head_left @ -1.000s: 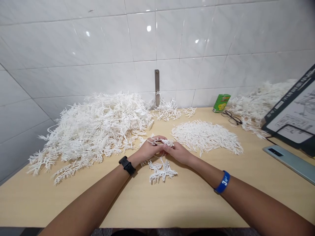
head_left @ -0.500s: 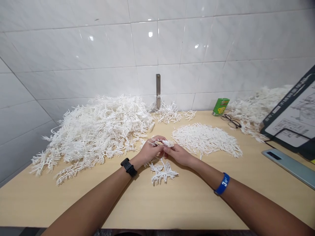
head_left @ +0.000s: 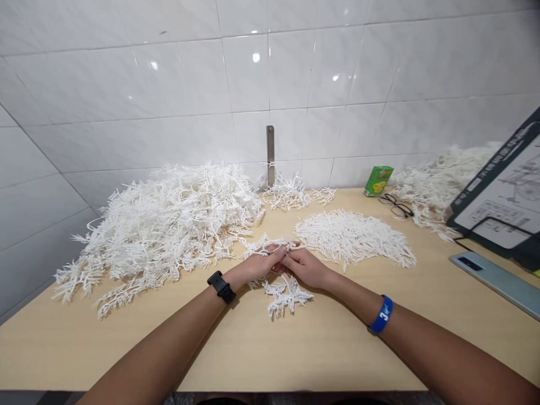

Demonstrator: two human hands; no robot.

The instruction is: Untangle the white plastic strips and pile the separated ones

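Observation:
My left hand (head_left: 265, 263) and my right hand (head_left: 304, 265) meet at the middle of the table, both closed on a white branched plastic piece (head_left: 287, 296). Its thin, twiggy ends hang below the fingers toward me, and more white strands show above the knuckles. The fingertips press together, so the exact grip point is hidden. To the left rises a big tangled heap of white branched pieces (head_left: 177, 216). Right of my hands lies a flatter pile of short white pieces (head_left: 354, 236).
Behind stand a small white clump (head_left: 287, 192) and a metal bracket (head_left: 270, 154) at the tiled wall. On the right are a green box (head_left: 378, 181), black glasses (head_left: 396, 206), another white heap (head_left: 439, 177), a dark-framed printed board (head_left: 506, 191) and a phone (head_left: 498, 284).
The fingers of my left hand have shifted and lie lower over the piece. The dangling branched end has swung slightly right. Both hands stay in about the same place.

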